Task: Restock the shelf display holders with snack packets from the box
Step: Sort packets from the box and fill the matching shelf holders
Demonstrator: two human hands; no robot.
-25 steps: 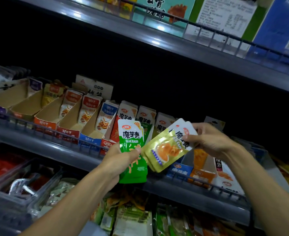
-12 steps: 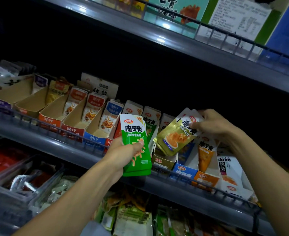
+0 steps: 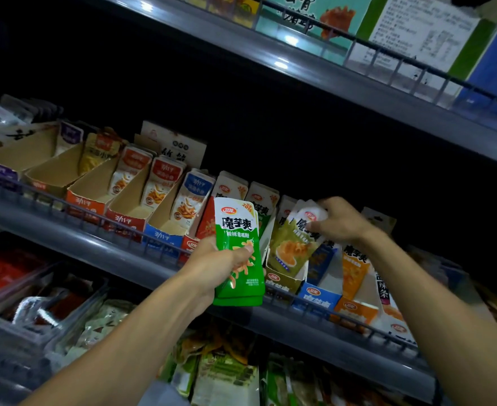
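Since the earlier frame our right hand (image 3: 341, 221) had carried its glossy olive-yellow packets (image 3: 292, 244) down into the olive cardboard holder (image 3: 282, 281) just below it, fingers pinching their white tops. Our left hand (image 3: 223, 265) gripped flat green foil packets (image 3: 240, 259) printed "魔芋爽" and "20%", upright beside the holder.

Pkts (image 3: 290, 244) in holder (image 3: 282, 281), R of left-hand pkt stack (image 3: 238, 253), on mid shelf (image 3: 94, 247).
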